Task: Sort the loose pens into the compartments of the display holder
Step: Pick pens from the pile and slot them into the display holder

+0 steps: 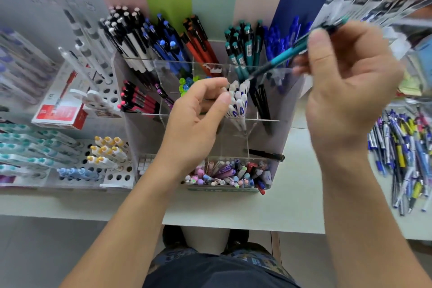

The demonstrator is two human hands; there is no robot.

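**Acrylic pen holder w/ stock, 2 hands at work**

Clear acrylic display holder [149,128], tiered, on pale counter [292,199], backed against a striped panel.

Back row, 5 groups L to R:
- black/white pens [127,33], approx. a dozen caps showing
- blue pens [163,40]
- orange pens [198,40], 4–5
- teal pens [243,47], approx. 10
- all-blue pens [280,40], exact count unclear

Mid row: pink-tip pens [136,100], approx. 7; green-top pens [187,84], part hidden by hand; white pens [238,100], approx. 8; black pens [263,100], 2–3. Lower cells in front of these look nearly empty.

Front tray: mixed pastel pens [229,173], too many to count. 1 black pen [266,155] lies flat just behind it.

Hands:
- left hand [198,121] – over mid row, fingers loosely curled, thumb and forefinger tips close beside the white pens; cannot tell if it has hold of any.
- right hand [348,82] – raised, motion-blurred, pinching 1 teal pen [285,55], tip angled down-left over the holder, near the teal group.

Loose pens [402,156]: 1 heap at right counter edge, well apart from holder; bare counter strip between them and along the front edge.

L of holder: white perforated rack [112,177] w/ yellow-cap and blue pens; red box [60,114].
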